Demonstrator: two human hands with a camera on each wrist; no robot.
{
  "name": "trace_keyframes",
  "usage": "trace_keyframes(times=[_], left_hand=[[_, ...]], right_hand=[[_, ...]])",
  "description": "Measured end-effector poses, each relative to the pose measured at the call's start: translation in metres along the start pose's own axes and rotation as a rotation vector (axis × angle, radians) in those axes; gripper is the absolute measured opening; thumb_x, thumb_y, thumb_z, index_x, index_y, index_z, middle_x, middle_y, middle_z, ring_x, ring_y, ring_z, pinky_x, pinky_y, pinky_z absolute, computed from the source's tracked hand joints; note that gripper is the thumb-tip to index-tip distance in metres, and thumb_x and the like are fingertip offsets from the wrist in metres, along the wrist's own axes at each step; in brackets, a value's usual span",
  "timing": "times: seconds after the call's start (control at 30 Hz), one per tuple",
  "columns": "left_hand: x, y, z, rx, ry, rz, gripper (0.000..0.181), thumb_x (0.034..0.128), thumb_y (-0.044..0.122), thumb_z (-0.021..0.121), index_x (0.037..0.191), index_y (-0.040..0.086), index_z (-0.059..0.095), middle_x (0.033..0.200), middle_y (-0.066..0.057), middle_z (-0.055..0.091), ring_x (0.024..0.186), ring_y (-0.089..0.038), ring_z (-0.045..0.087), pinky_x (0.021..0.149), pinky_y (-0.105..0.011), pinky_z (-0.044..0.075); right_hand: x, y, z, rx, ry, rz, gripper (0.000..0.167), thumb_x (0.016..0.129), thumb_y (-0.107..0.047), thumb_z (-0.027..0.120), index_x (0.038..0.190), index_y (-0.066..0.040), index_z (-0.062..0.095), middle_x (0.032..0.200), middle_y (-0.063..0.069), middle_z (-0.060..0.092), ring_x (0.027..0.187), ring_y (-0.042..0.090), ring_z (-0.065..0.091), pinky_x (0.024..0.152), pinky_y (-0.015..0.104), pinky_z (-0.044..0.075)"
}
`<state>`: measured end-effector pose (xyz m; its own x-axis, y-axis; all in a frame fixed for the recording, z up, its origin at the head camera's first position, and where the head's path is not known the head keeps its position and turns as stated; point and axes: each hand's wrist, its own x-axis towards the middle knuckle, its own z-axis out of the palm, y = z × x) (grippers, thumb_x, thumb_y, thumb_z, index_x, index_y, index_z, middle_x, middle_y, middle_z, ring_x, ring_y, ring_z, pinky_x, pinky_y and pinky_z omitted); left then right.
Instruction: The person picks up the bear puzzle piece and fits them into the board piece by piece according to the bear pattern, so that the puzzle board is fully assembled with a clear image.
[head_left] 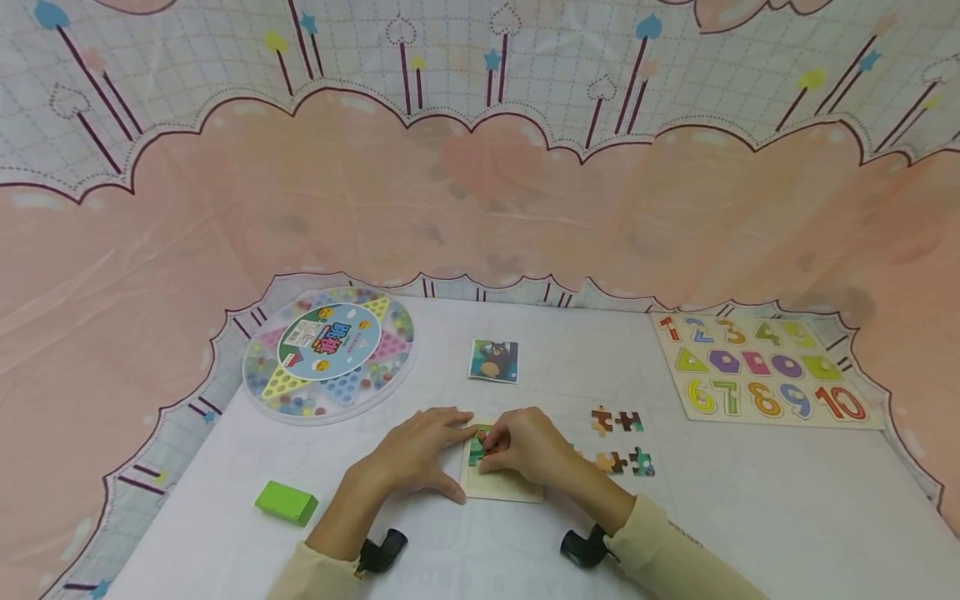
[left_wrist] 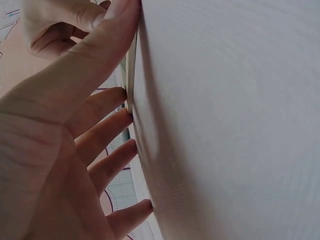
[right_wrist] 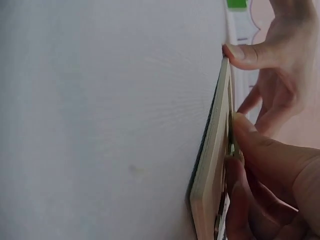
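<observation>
Head view: left hand [head_left: 417, 452], fingers extended, braced the wooden tray [head_left: 504, 490] from its left; right hand [head_left: 531, 446] pinched a puzzle piece [head_left: 482, 435] over the tray. Presumably light and stiff, it suited edge gripping.

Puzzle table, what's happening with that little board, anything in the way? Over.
Left grip against left edge of board. Right grip pinching what looks like a puzzle piece. Board partly filled, loose pieces to its right. Nothing seems in the way.
</observation>
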<state>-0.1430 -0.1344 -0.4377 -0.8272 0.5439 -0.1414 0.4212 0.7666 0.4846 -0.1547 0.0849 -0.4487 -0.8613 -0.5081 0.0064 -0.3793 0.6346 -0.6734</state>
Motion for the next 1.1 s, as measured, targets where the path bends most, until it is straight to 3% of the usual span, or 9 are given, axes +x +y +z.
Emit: trace_keyframes(times=[0.47,0.77,1.1], left_hand=[[0.0010,-0.0011,0.0007,-0.003,-0.001,-0.003,0.093,0.0652,0.048,0.092,0.145,0.014,0.058,0.158,-0.004,0.050,0.152,-0.033,0.038,0.124,-0.064,0.029],[0.0011,-0.0020,0.0015,0.003,-0.004,-0.002,0.093,0.0651,0.048,0.092,0.145,0.014,0.059,0.158,-0.005,0.050,0.152,-0.033,0.039,0.123,-0.064,0.029],[0.0005,-0.0019,0.0012,-0.013,-0.003,-0.003,0.094,0.0655,0.048,0.092,0.145,0.013,0.058,0.159,-0.005,0.049,0.153,-0.034,0.038,0.123,-0.066,0.028]], right_hand=[[0.0010,-0.0092,0.0004,-0.186,0.009,0.013,0.020,0.073,-0.029,0.091,0.083,-0.015,0.080,0.078,-0.008,0.075,0.068,0.001,0.054,0.064,0.018,0.046],[0.0007,-0.0050,0.0027,-0.078,0.014,-0.024,0.015,0.074,-0.016,0.090,0.082,-0.009,0.080,0.084,-0.001,0.073,0.070,0.002,0.056,0.062,0.016,0.048],[0.0026,-0.0013,0.0009,-0.017,-0.008,-0.002,0.013,0.075,-0.017,0.090,0.082,-0.010,0.080,0.084,-0.002,0.073,0.067,-0.001,0.055,0.060,0.015,0.048]])
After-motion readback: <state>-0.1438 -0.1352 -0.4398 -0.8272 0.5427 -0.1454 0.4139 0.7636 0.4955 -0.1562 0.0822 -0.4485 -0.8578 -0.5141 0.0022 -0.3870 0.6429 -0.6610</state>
